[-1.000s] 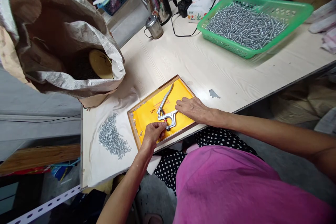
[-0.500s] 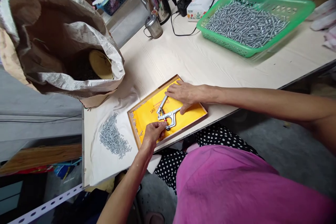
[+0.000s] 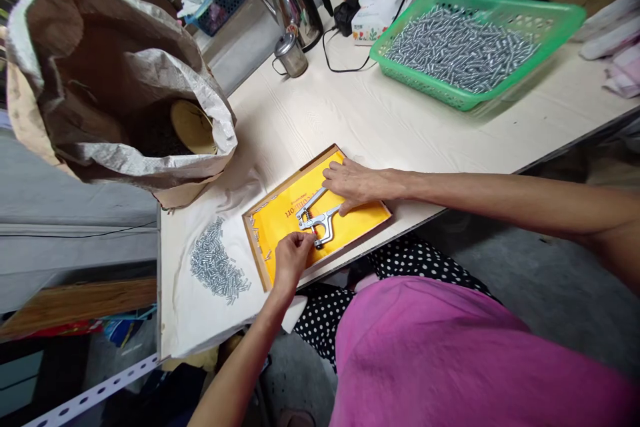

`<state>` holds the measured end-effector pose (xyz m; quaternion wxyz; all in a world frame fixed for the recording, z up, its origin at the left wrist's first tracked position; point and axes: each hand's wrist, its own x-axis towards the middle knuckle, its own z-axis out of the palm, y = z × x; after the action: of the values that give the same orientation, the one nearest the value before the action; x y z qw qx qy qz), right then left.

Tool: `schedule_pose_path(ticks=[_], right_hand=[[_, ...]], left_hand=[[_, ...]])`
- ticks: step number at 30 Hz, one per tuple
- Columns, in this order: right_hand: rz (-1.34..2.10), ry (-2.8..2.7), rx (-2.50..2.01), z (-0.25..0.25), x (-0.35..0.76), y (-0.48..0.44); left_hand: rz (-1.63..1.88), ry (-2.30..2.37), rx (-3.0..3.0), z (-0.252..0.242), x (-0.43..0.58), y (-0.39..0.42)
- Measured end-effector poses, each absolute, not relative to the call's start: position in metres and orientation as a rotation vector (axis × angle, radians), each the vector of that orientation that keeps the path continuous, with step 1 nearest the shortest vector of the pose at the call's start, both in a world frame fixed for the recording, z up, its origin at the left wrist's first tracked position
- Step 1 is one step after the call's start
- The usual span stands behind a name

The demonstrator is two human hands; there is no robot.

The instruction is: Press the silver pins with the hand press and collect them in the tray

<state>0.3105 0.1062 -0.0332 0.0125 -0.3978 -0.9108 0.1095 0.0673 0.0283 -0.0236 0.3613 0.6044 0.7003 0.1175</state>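
Observation:
A pair of silver snap-fastener pliers (image 3: 324,221) with a spring lies over a shallow cardboard tray (image 3: 294,177) lined with yellow printed material. My right hand (image 3: 353,183) grips its two handles, fingers on the upper one and thumb at the lower one. The handles stand apart. At the pliers' jaws, the fingertips of my left hand (image 3: 294,255) are pinched together. Whatever they hold is too small and hidden to make out. Several small metal pieces (image 3: 255,230) lie along the tray's left side.
A heap of small metal pieces (image 3: 215,263) lies on white cloth left of the tray. Behind it stands a large open paper sack (image 3: 200,177). A green basket (image 3: 425,83) of metal pieces stands at the back right. Near the wall are a kettle (image 3: 295,7) and metal cup (image 3: 291,59).
The pliers' upper handle has swung nearer the lower one as my right hand closed somewhat. My left hand stays pinched at the jaws. The camera view has shifted slightly.

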Motion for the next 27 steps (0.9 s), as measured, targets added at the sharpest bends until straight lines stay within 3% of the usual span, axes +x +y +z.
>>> schedule_pose_path(ticks=[4,8,18,27], right_hand=[[0.325,-2.774,-1.265,-0.026,0.304,0.086],[0.325,-2.748,-1.255,-0.027,0.294,0.073],[0.260,-2.734,-1.236,-0.049,0.306,0.068],[0.299,-2.610,-1.237,-0.062,0.304,0.069]], left_hand=[[0.411,1.695,2.283,-0.026,0.080,0.028],[0.229,1.311,2.634,-0.035,0.088,0.050],[-0.043,1.342,2.651,-0.031,0.093,0.058],[0.090,1.343,2.656,-0.035,0.089,0.058]])
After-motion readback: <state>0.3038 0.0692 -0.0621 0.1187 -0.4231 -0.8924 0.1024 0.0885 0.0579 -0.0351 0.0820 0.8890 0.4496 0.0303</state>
